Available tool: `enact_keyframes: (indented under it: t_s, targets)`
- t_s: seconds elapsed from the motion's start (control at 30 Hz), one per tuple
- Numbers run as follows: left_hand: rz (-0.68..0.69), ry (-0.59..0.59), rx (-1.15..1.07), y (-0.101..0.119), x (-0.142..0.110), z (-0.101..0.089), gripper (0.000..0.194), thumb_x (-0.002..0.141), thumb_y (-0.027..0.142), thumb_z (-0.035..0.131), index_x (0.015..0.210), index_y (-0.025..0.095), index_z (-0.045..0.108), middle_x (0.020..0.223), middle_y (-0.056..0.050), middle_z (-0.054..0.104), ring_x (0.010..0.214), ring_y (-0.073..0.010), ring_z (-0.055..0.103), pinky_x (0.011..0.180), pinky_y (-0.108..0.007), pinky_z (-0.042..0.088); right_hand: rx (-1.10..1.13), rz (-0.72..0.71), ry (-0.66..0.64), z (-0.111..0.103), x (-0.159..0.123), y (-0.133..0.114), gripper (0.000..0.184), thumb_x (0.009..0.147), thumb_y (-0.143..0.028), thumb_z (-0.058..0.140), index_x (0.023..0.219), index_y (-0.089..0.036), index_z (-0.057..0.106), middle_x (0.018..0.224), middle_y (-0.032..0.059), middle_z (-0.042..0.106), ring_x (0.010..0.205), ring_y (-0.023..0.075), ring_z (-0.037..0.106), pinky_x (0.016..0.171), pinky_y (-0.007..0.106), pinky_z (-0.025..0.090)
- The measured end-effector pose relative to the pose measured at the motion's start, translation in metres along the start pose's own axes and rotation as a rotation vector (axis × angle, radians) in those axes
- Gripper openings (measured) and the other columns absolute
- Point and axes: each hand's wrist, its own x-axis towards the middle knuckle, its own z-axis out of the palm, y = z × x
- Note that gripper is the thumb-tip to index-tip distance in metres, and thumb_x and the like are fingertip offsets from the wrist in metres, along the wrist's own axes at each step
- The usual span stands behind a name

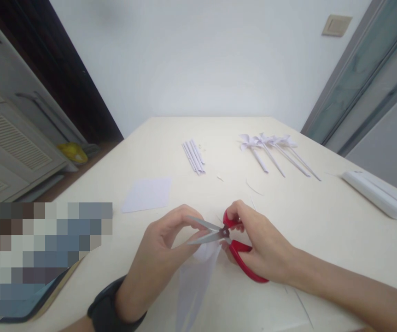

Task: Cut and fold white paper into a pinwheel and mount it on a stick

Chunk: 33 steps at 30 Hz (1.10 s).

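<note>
My right hand (265, 246) grips the red handles of a pair of scissors (225, 232), whose two blades stand apart and point left. Pinched in my left hand (171, 240) is a piece of white paper (198, 276), which hangs down toward me below the blades. The blades reach over my left thumb and fingers; whether they touch the paper is hard to make out. A black band (110, 306) circles my left wrist.
Rolled white paper sticks (193, 157) lie mid-table, beside several paper pinwheels (271, 145) on sticks. A square paper sheet (147, 194) lies left. Thin paper strips (253, 188) are scattered about. A long white case-like object (380, 193) rests at the right edge.
</note>
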Motion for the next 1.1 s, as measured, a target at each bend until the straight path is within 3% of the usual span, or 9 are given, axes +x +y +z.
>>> enact_keyframes:
  t_s: [0.27, 0.9, 1.1]
  targets:
    - [0.016, -0.025, 0.078, 0.005, 0.001, 0.001, 0.005, 0.079, 0.019, 0.059, 0.074, 0.018, 0.057, 0.081, -0.003, 0.059, 0.079, -0.0172, 0.056, 0.073, -0.029, 0.042, -0.008, -0.002, 0.010, 0.002, 0.000, -0.001, 0.031, 0.065, -0.009, 0.053, 0.090, -0.022, 0.040, 0.086, 0.0005, 0.052, 0.071, 0.0141, 0.048, 0.064, 0.028, 0.041]
    - [0.017, -0.032, 0.036, 0.001, 0.001, 0.002, 0.005, 0.078, 0.017, 0.059, 0.073, 0.019, 0.057, 0.080, -0.003, 0.058, 0.077, -0.0175, 0.056, 0.070, -0.029, 0.043, -0.051, 0.006, -0.001, 0.000, -0.002, -0.002, 0.032, 0.057, -0.007, 0.048, 0.084, -0.022, 0.038, 0.079, -0.0006, 0.051, 0.064, 0.0136, 0.044, 0.056, 0.025, 0.037]
    - [0.013, -0.033, 0.040, 0.010, 0.002, 0.002, 0.008, 0.075, 0.011, 0.059, 0.072, 0.018, 0.059, 0.076, -0.003, 0.058, 0.075, -0.0175, 0.056, 0.069, -0.028, 0.044, -0.056, 0.017, 0.007, 0.000, 0.000, -0.001, 0.031, 0.057, -0.008, 0.048, 0.081, -0.022, 0.036, 0.073, -0.0025, 0.049, 0.059, 0.0121, 0.042, 0.052, 0.023, 0.034]
